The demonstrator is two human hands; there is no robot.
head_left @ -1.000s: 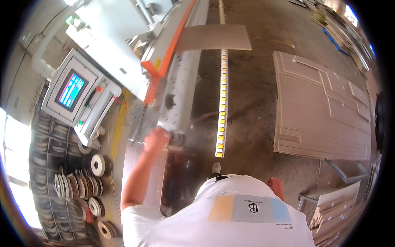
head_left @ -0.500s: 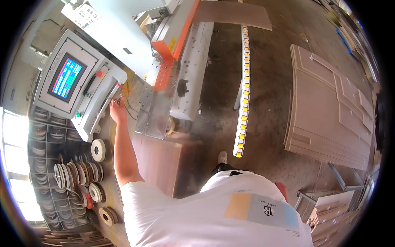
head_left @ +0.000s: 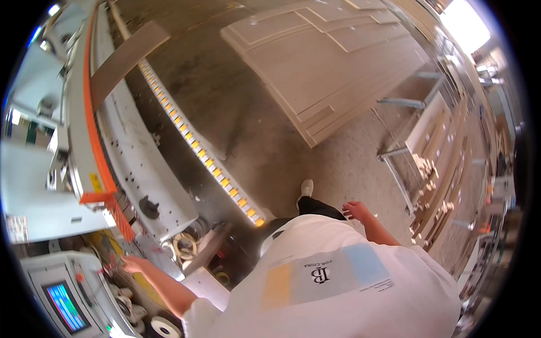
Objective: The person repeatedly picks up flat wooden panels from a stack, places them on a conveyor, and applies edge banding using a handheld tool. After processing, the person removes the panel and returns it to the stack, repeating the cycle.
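Observation:
My left hand (head_left: 134, 263) is stretched out beside a grey control console (head_left: 39, 276) with a lit screen (head_left: 66, 307) at the lower left. A small red item shows close to its fingertips, but blur hides whether the fingers grip anything. My right hand (head_left: 356, 210) hangs beside my body, fingers loosely apart and holding nothing. To the left runs a long machine with an orange guard rail (head_left: 90, 112). A brown board (head_left: 129, 62) sticks out from it, lying over a rail of yellow rollers (head_left: 194, 144).
A large stack of brown panels (head_left: 332, 62) lies on the floor ahead. At right, a metal frame (head_left: 397, 152) stands near piled board strips (head_left: 439, 169). White tape rolls (head_left: 165, 327) sit beside the console, and more rolls (head_left: 185, 245) under the machine.
My view has swung to the right, so the console and machine sit further left. My left hand has moved slightly away from the console ledge. My right hand has come into clearer view.

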